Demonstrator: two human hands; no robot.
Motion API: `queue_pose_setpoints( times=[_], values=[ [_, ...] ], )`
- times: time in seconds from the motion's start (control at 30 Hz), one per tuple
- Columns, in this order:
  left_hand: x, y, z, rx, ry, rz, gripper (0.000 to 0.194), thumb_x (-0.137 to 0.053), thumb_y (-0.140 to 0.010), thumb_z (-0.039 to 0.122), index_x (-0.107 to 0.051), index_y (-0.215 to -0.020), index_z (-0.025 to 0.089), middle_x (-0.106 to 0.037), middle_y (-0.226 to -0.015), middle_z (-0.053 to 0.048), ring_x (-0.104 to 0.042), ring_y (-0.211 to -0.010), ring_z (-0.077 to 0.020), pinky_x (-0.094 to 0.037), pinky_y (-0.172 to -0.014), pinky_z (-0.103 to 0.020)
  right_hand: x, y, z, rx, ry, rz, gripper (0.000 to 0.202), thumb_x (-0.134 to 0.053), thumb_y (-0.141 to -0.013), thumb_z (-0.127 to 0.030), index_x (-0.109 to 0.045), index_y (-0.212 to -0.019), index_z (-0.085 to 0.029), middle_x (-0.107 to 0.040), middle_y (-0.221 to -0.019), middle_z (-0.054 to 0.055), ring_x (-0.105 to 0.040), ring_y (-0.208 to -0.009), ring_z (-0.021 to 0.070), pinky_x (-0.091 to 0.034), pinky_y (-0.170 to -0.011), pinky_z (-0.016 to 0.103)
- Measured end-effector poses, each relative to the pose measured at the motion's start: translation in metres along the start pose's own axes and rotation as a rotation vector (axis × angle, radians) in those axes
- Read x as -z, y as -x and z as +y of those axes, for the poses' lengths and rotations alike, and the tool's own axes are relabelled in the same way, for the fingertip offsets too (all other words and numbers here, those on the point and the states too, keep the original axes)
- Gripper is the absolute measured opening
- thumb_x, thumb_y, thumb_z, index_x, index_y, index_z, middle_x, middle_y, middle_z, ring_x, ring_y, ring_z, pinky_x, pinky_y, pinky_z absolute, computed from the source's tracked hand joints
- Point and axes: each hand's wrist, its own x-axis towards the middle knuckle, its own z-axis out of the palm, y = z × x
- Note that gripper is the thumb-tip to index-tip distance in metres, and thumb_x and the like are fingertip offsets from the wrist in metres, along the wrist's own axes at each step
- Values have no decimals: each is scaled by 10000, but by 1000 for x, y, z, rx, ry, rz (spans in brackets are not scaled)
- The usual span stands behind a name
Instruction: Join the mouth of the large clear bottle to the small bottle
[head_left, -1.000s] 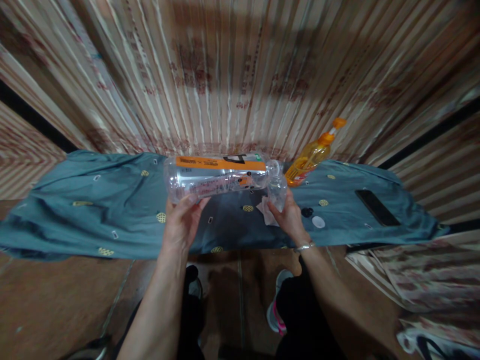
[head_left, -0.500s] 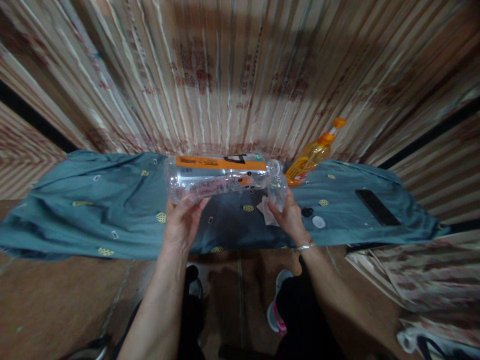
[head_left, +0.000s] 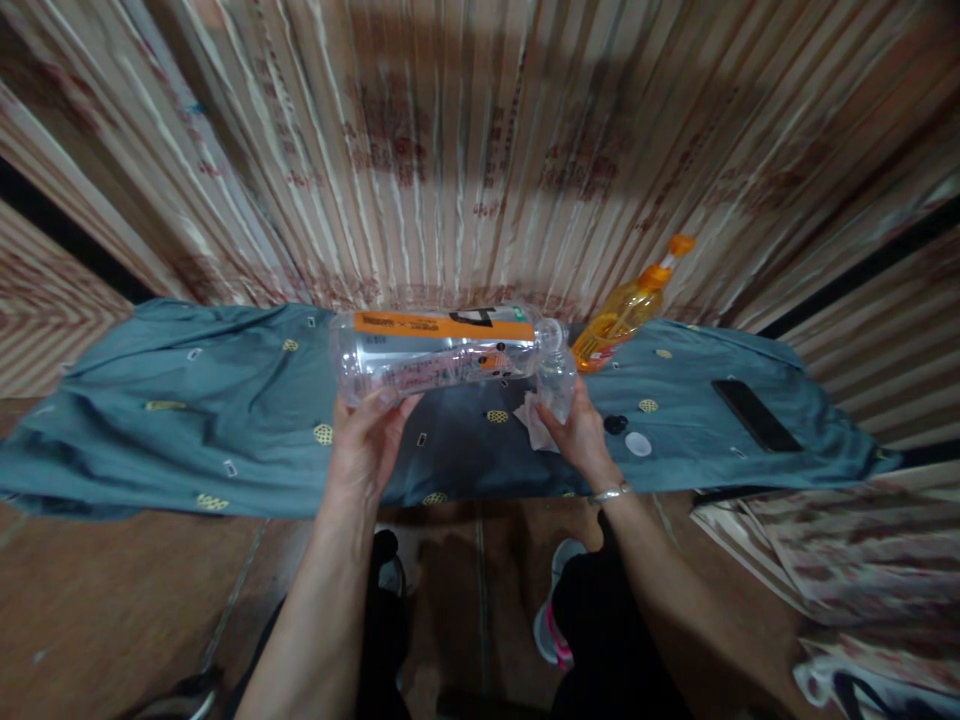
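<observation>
My left hand (head_left: 367, 435) is closed around the base end of a large clear plastic bottle (head_left: 442, 350) with an orange and silver label. The bottle lies almost level in the air, its open neck pointing right. Below that neck, my right hand (head_left: 581, 430) grips a small clear bottle (head_left: 556, 380), held upright. The large bottle's mouth meets the top of the small one; whether any liquid passes between them I cannot tell. Under my right fingers a pale tissue (head_left: 536, 425) lies on the cloth.
A yellow-orange pump bottle (head_left: 621, 318) stands behind my right hand. Right of that hand are a small black cap (head_left: 616, 424), a white disc (head_left: 638, 444) and a black phone (head_left: 754, 415). A blue-green cloth (head_left: 247, 400) covers the narrow table; striped sheeting (head_left: 465, 150) hangs behind.
</observation>
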Motion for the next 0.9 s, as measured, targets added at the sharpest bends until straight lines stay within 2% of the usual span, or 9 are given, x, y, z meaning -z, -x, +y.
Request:
queue_pose_setpoints(
  times=[0.27, 0.4, 0.63, 0.9],
  values=[
    [-1, 0, 0, 5, 18, 11, 576, -1006, -537, 330, -779, -1065, 286, -828, -969, -36, -782, -988, -264, -620, -1021, -451, 0, 0, 2, -16, 8, -15, 779, -645, -924, -542, -459, -1531, -92, -725, -1372, 246, -734, -1235, 369, -610, -1027, 540],
    [0, 1, 0, 0, 19, -1, 566, -991, -558, 305, -777, -1081, 289, -826, -969, -42, -779, -1021, -281, -602, -1052, -478, 0, 0, 2, -23, 19, -18, 805, -644, -913, -543, -455, -1532, -65, -717, -1376, 270, -733, -1237, 380, -608, -1031, 538],
    [1, 0, -2, 3, 33, 5, 592, -996, -561, 314, -772, -1109, 291, -830, -986, -40, -780, -1042, -285, -608, -1038, -464, -1, 0, 2, -12, 9, -7, 775, -650, -920, -552, -464, -1528, -108, -734, -1370, 238, -744, -1222, 361, -625, -1013, 513],
    [3, -1, -4, 6, 66, -12, 638, -1013, -552, 308, -776, -1143, 279, -825, -990, -39, -782, -1002, -263, -625, -1001, -435, -1, 0, 2, -19, 0, -3, 770, -668, -916, -526, -466, -1524, -100, -741, -1348, 233, -746, -1205, 360, -625, -1002, 511]
  ],
)
